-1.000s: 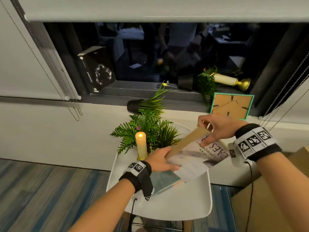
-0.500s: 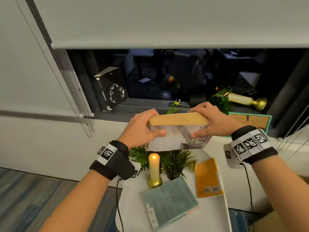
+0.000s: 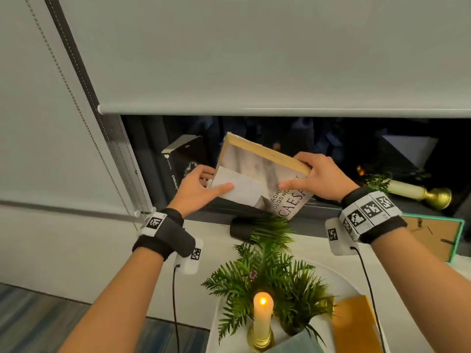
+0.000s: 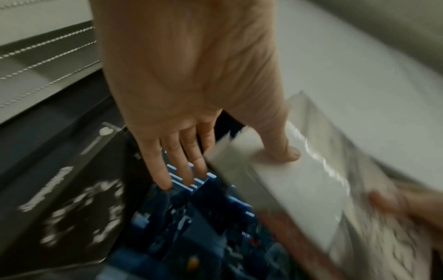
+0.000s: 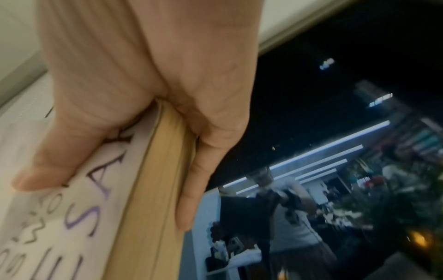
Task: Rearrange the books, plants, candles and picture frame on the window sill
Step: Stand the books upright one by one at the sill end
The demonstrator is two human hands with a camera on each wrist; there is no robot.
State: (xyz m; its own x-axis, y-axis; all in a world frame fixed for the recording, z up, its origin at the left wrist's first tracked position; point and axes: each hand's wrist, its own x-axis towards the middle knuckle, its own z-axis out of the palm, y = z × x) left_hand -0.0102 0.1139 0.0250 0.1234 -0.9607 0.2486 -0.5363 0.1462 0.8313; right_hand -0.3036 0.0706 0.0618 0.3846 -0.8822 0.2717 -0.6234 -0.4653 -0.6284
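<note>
Holding the pale book tilted, both hands pinching it: left hand low corner, right hand high corner. Leaned just right of the black book on the sill.

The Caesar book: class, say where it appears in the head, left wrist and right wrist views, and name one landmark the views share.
Head: the Caesar book sits centre, tilted, held between the left hand and right hand, right of the black book.
Left wrist: lower right, blurred, thumb on its cover.
Right wrist: lower left, page edges facing up.
Shared landmark: the dark window, seen in all three.
</note>
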